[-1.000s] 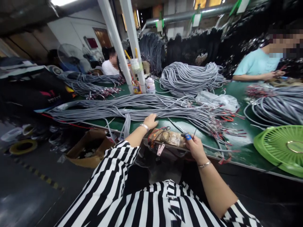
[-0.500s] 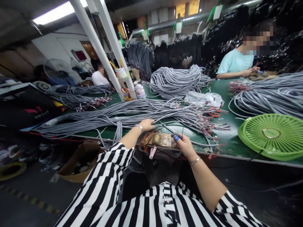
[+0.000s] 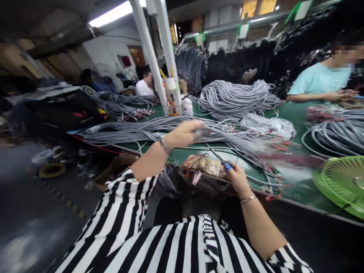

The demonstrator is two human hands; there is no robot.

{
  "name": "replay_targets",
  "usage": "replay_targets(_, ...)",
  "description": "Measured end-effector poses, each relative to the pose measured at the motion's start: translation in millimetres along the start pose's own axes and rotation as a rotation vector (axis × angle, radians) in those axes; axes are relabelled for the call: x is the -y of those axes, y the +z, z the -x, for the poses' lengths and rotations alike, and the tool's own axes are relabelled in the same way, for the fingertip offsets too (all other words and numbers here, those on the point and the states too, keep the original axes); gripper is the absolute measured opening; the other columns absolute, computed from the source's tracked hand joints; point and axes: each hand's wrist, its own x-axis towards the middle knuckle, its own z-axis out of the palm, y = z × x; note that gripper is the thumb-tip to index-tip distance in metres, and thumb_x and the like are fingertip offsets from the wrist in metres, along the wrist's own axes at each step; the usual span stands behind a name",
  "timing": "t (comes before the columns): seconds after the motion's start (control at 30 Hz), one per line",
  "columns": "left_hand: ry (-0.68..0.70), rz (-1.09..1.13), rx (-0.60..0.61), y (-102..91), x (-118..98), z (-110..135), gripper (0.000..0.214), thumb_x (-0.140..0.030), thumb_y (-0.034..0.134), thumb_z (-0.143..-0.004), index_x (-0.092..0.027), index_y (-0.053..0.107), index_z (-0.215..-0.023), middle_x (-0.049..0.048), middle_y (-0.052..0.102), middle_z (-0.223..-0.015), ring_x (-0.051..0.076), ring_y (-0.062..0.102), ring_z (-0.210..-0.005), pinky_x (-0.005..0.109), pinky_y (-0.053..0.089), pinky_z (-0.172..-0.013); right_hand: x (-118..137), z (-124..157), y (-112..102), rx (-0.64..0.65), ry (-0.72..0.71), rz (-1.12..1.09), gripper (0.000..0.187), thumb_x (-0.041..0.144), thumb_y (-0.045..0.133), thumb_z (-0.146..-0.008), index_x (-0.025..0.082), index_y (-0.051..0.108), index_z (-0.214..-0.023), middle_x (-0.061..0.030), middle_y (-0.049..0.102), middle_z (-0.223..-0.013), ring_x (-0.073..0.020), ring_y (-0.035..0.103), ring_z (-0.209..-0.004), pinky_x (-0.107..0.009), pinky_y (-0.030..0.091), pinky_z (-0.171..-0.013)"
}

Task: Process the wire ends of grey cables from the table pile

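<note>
My left hand is closed around a bunch of grey cables, lifted over the bench. The bunch stretches to the right, and its reddish wire ends are smeared by motion. Other grey cables lie in a long bundle behind and to the left. At the bench's front edge, my right hand is closed beside a worn, brownish block. Something blue covers its thumb, and a thin dark tip sticks up from the fingers; what they grip is unclear. A pale pink clip hangs from the block's front.
A green fan cover sits at the right of the green bench. Coiled grey cables and a clear plastic bag lie farther back. A white post rises from the bench. A co-worker sits at far right.
My left hand has risen and moved right, now with a bunch of cables swung out to the right. My right hand stays by the block. The whole view has turned left.
</note>
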Motion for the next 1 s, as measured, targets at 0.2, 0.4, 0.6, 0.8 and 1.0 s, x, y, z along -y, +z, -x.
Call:
replay_targets(0.2,0.018,0.105,1.225,33.4,-14,71,0.008,-0.027,0.072,-0.075,-0.02,0.072,-0.073,0.004,0.068,-0.071,0.016,0.063,-0.067,0.024,0.049,-0.067,1,1,1,-0.057,0.053,-0.03,0.047,0.05,0.077,-0.065,0.013,0.064,-0.092,0.0042,0.051,-0.058,-0.0031,0.03,-0.042,-0.017,0.02,-0.039)
replay_targets(0.4,-0.44,0.455,0.798,-1.4,23,160,0.052,-0.061,0.061,-0.078,-0.014,0.072,-0.097,0.003,0.058,-0.055,0.012,0.051,-0.045,0.023,0.042,-0.045,1,3,0,-0.056,0.007,0.038,0.041,0.048,0.075,-0.069,0.014,0.066,-0.09,0.0027,0.054,-0.062,-0.0034,0.033,-0.043,-0.017,0.022,-0.039)
replay_targets(0.6,-0.728,0.46,0.208,-38.3,79,257,0.054,-0.063,0.053,-0.084,-0.011,0.066,-0.093,-0.0074,0.042,-0.04,0.004,0.032,-0.028,0.016,0.028,-0.033,1,9,1,-0.086,-0.098,0.237,0.032,0.043,0.07,-0.077,0.015,0.07,-0.093,0.001,0.058,-0.066,-0.0063,0.043,-0.049,-0.019,0.035,-0.045)
replay_targets(0.8,-0.882,0.286,0.14,-52.5,91,297,0.054,-0.065,0.055,-0.081,-0.012,0.061,-0.082,-0.0065,0.047,-0.042,0.004,0.037,-0.03,0.015,0.028,-0.033,3,53,39,0.143,-0.145,0.324,0.024,0.039,0.067,-0.081,0.018,0.071,-0.092,-0.0029,0.067,-0.075,-0.015,0.062,-0.068,-0.026,0.051,-0.063)
replay_targets(1.0,-0.909,0.225,0.196,-42.6,95,292,0.053,-0.066,0.055,-0.079,-0.013,0.059,-0.079,-0.0051,0.05,-0.046,0.005,0.043,-0.033,0.015,0.032,-0.036,15,96,98,0.446,-0.148,0.488,0.031,0.04,0.067,-0.081,0.018,0.063,-0.103,-0.003,0.067,-0.079,-0.0101,0.052,-0.055,-0.022,0.043,-0.051)
